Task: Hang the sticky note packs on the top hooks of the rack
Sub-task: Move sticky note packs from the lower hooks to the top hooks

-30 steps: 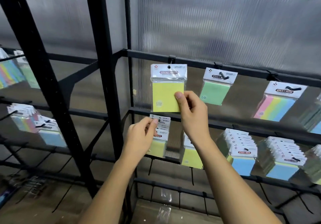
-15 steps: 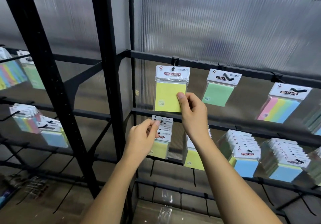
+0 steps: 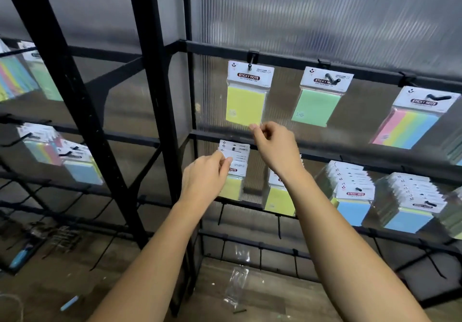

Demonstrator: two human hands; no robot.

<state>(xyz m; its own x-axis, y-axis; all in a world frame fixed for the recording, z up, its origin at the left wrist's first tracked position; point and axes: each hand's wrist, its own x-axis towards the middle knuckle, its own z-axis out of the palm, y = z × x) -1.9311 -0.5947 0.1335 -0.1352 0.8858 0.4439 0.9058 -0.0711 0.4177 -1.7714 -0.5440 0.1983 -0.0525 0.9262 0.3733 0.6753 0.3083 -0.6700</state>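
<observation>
R hand (image 3: 273, 144): thumb & forefinger pinching the bottom right corner of the yellow sticky note pack (image 3: 246, 98), other fingers curling loosely; forearm reaching up from lower right, wrist bending a bit. That pack is hanging on the leftmost top hook (image 3: 250, 66) of the rack (image 3: 155, 96), beside a green pack (image 3: 317, 100) & a rainbow pack (image 3: 410, 121) on neighbouring top hooks. L hand (image 3: 203, 178): fingertips gripping the front card of the stack of yellow packs (image 3: 233, 169) hanging on the row below; arm angling up from lower left.

Single head cam, fwd, close to rack (image 3: 155, 96)
</observation>
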